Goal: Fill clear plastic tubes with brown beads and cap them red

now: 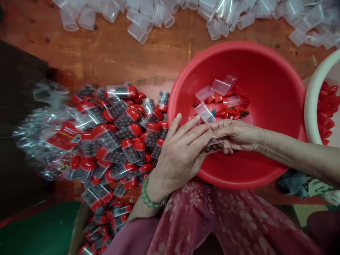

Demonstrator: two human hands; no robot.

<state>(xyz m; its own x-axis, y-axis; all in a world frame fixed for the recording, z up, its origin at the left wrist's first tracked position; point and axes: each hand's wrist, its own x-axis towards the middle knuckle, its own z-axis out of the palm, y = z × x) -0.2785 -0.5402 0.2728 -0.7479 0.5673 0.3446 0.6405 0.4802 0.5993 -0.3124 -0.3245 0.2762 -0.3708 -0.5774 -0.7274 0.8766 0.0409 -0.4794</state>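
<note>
There it is, a small clear tube (214, 145) with a few brown beads (214, 146) showing through it, held low over a red plastic basin (247, 56)! The right hand (232, 136) has its fingers curled closed around the tube, gripping it firmly. The left hand (179, 154) comes across with its fingers spread and nearly flat, lying on the right hand's fingers. Does it hold the tube too? Hard to call, because the overlap hides that end. Good position, though: with the work over the basin, any stray bead lands inside.

Inside the basin are empty clear tubes (204, 93), red caps (225, 103) and loose brown beads (244, 114), all well clear of the hands. To the left, right up against the basin's rim, sits a big heap of red-capped tubes (119, 141), spilling toward the person's lap. Beyond the basin, more empty tubes (225, 21) are scattered across the wooden table (106, 53). At the right, a white basin (309, 102) is loaded with red caps (325, 113). A green beaded bracelet (151, 193) rides on the left wrist, just above pink floral clothing (212, 216).
</note>
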